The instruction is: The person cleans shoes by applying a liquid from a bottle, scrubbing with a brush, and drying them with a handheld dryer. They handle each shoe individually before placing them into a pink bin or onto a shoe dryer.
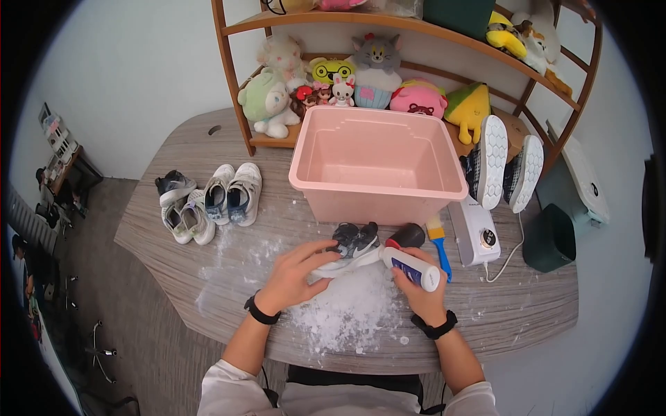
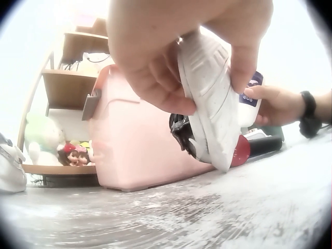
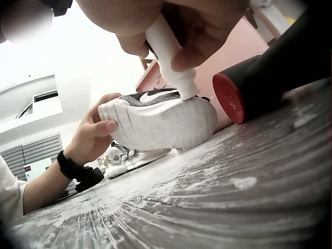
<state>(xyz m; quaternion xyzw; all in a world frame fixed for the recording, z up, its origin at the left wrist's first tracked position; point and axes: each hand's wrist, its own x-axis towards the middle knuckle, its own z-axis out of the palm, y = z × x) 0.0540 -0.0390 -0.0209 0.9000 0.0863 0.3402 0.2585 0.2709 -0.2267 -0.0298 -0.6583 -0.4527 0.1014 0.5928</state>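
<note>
A small dark sneaker with a thick white sole is tipped on its side over the table, in front of the pink bin. My left hand grips it at one end, thumb on the sole side and fingers over the other side. In my right hand is a white squeeze bottle with a dark blue label. Its nozzle points down at the sole's edge by the upper, right at the shoe in the right wrist view.
White powdery residue covers the table before me. Behind stands the pink bin. A black bottle with a red end, a blue-handled brush and a white shoe dryer bearing two shoes lie right. Several sneakers stand left.
</note>
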